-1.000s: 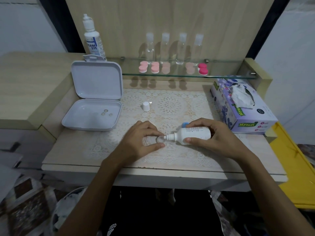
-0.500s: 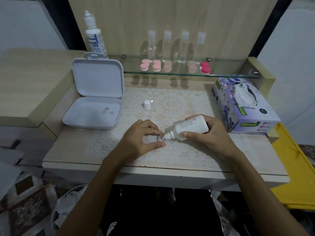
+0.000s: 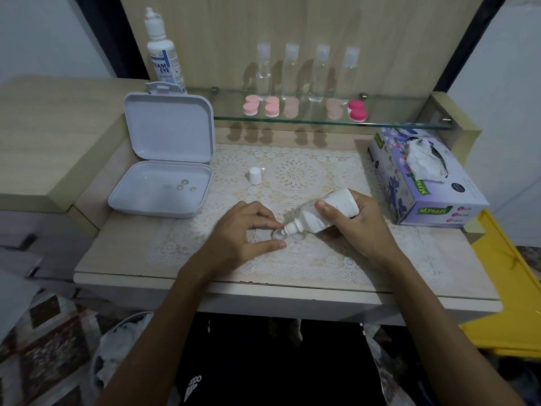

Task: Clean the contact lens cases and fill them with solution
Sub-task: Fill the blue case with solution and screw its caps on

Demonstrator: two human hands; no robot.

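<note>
My right hand (image 3: 361, 227) grips a small white solution bottle (image 3: 325, 213), tilted with its nozzle pointing down-left. The nozzle tip sits right over a clear contact lens case (image 3: 278, 235) that lies on the lace mat (image 3: 295, 174). My left hand (image 3: 244, 232) pinches that case between thumb and forefinger and holds it on the mat. The bottle's white cap (image 3: 255, 175) stands apart on the mat, further back. Several pink lens cases (image 3: 272, 106) and one darker pink case (image 3: 357, 110) line the glass shelf (image 3: 409, 124).
An open white box (image 3: 164, 183) with three small rings inside sits at the left. A large eye-solution bottle (image 3: 164, 54) stands behind it. Several clear bottles (image 3: 291, 71) stand on the shelf. A tissue box (image 3: 421, 177) lies at the right, a yellow bin (image 3: 509, 288) beyond the table edge.
My right hand has tipped the bottle steeper, lifting its base and lowering the nozzle onto the case. My left hand keeps its hold on the case.
</note>
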